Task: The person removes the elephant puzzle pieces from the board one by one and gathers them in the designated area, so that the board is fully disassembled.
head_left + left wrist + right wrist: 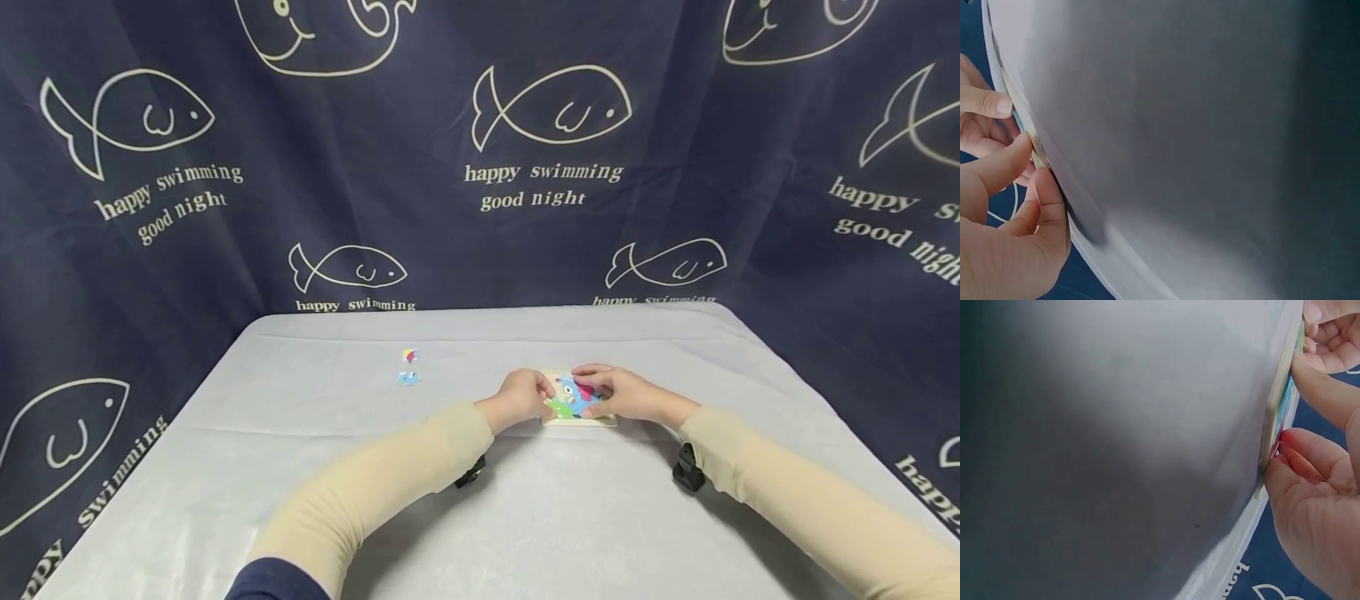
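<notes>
A small wooden jigsaw puzzle with a pale frame lies on the table between the two hands, showing a blue creature, a green patch and a pink-red part. My left hand holds its left side, thumb and fingertips bent at the frame's edge in the left wrist view. From the right, my right hand grips the puzzle, its thumb near the lower edge and its fingers over the upper part. In the right wrist view, fingertips meet the pink-red part and the pale edge. The fingers cover parts of the picture.
Two loose jigsaw pieces lie left of the hands: a multicoloured one and a light blue one nearer. A pale cloth covers the table. A dark blue curtain with fish drawings hangs behind and at the sides.
</notes>
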Tool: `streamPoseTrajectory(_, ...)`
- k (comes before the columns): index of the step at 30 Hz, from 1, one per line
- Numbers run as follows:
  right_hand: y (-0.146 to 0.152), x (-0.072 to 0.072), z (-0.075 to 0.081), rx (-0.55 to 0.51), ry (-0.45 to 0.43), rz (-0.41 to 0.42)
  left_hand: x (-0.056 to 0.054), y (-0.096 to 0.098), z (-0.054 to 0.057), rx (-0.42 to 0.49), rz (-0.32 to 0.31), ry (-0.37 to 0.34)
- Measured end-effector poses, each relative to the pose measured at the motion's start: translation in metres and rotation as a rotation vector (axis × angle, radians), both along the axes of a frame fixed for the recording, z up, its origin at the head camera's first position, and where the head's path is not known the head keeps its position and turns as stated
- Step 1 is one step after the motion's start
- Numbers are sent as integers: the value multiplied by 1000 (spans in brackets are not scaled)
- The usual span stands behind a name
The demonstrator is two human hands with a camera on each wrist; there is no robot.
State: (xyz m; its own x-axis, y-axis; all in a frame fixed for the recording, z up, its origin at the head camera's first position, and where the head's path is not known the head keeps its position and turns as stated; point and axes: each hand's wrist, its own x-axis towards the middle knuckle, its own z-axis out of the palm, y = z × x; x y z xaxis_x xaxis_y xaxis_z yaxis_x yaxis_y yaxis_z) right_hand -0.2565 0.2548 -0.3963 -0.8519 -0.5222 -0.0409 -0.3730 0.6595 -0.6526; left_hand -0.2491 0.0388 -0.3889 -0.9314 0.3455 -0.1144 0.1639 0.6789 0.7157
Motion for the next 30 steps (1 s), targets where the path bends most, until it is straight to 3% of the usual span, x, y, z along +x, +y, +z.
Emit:
streamPoseTrajectory(8,-1,1,2,18,-7,-7,0,0,1,-30,-25,44)
streamPoseTrajectory(12,-2,1,3,17,-8,-12,-1,0,1,-2,-20,50)
streamPoseTrajectory(30,-1,1,1,-2,-13,-5,-2,-7,2,321,2,-86)
